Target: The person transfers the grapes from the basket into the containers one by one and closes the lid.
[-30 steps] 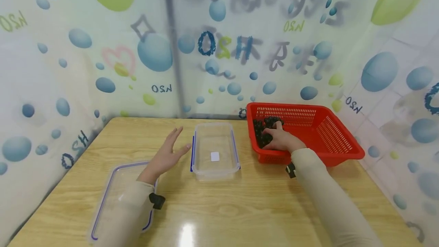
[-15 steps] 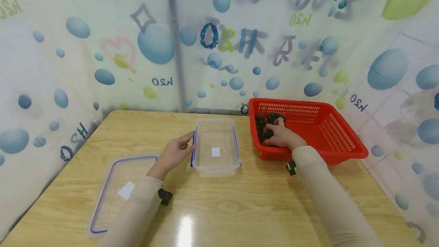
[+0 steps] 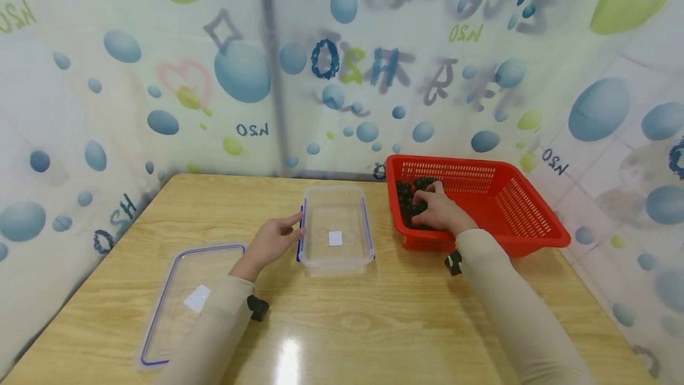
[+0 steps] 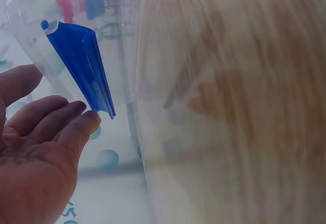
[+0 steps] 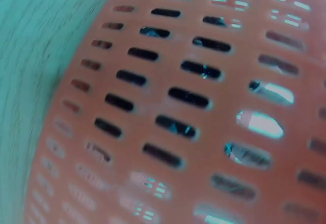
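A clear plastic food box [image 3: 331, 260] with blue side clips stands at mid-table. My left hand [image 3: 271, 242] reaches its left side, fingers and thumb spread at the rim. In the left wrist view those fingertips [image 4: 90, 118] are right at the lower end of a blue clip [image 4: 81, 63] hanging down. My right hand [image 3: 440, 211] is inside a red slotted basket [image 3: 523, 207], fingers curled over small, glossy black pieces [image 3: 404, 198] piled at its left end. In the right wrist view only the basket wall [image 5: 168, 114] shows, dark pieces behind its slots; the hand is hidden.
A clear lid [image 3: 172, 281] with a blue seal lies at the front left, partly under my left forearm. The wooden table [image 3: 363, 331] meets a patterned curtain [image 3: 342, 129] at the back. A black camera strap sits on each wrist.
My left hand has moved right from beside the box to its left rim. The right hand stays in the basket, its fingers shifting slightly among the black pieces.
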`<state>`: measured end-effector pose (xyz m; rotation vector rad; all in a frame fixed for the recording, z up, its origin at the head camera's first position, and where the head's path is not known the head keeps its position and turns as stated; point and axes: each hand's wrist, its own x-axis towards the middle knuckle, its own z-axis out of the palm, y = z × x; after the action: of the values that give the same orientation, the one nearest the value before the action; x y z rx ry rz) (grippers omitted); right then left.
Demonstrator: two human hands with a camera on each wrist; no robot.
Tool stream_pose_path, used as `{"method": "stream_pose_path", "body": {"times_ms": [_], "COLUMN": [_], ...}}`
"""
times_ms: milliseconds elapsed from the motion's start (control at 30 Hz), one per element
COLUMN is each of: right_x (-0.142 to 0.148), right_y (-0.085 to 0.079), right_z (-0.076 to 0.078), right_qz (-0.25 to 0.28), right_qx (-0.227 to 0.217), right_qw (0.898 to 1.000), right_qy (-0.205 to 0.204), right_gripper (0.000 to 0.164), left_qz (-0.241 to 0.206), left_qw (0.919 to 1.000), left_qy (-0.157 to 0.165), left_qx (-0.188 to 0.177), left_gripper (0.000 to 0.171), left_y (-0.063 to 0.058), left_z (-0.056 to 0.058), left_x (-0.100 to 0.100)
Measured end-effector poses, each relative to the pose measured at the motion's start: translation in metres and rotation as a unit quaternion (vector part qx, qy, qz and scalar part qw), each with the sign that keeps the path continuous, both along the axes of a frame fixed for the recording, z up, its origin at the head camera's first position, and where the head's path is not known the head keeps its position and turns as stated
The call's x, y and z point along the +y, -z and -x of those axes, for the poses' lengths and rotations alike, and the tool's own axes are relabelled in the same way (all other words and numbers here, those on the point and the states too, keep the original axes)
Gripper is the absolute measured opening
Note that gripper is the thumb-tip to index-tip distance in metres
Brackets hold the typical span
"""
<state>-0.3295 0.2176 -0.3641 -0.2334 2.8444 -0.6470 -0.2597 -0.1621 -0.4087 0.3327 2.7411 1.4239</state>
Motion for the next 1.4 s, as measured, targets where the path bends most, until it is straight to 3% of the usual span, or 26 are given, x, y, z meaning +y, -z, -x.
{"method": "stream_pose_path", "body": {"times_ms": [267,500,700,900,1167,1300,1400], "right_x": [0.005,0.013,0.007,-0.008,-0.055,-0.084,-0.105], "right_y": [-0.002,-0.007,-0.032,-0.061,-0.090,-0.086,-0.075], "right_z": [-0.003,-0.006,-0.015,-0.021,-0.028,-0.025,-0.022], "right_qz": [0.035,0.065,0.094,0.133,0.190,0.208,0.202], "right_qx": [0.039,0.067,0.134,0.218,0.280,0.290,0.281], "right_qw": [0.999,0.995,0.986,0.966,0.941,0.932,0.934], "right_qy": [-0.002,0.019,0.039,0.037,-0.011,-0.056,-0.088], "right_gripper": [0.025,0.018,0.019,0.019,0.017,0.016,0.016], "left_qz": [-0.003,-0.013,-0.021,-0.024,-0.028,-0.032,-0.040], "left_qw": [0.9993,0.9991,0.9992,0.9991,0.9990,0.9985,0.9978], "left_qy": [-0.014,-0.007,0.001,-0.003,-0.004,-0.004,-0.006], "left_qx": [-0.034,-0.040,-0.035,-0.035,-0.034,-0.044,-0.052], "left_gripper": [0.048,0.048,0.048,0.049,0.049,0.050,0.051], "left_y": [-0.001,0.000,-0.003,-0.004,-0.003,-0.002,-0.001], "left_z": [0.001,0.005,0.005,0.005,0.009,0.006,0.004], "left_x": [-0.002,0.000,0.002,0.001,0.001,0.002,0.003]}}
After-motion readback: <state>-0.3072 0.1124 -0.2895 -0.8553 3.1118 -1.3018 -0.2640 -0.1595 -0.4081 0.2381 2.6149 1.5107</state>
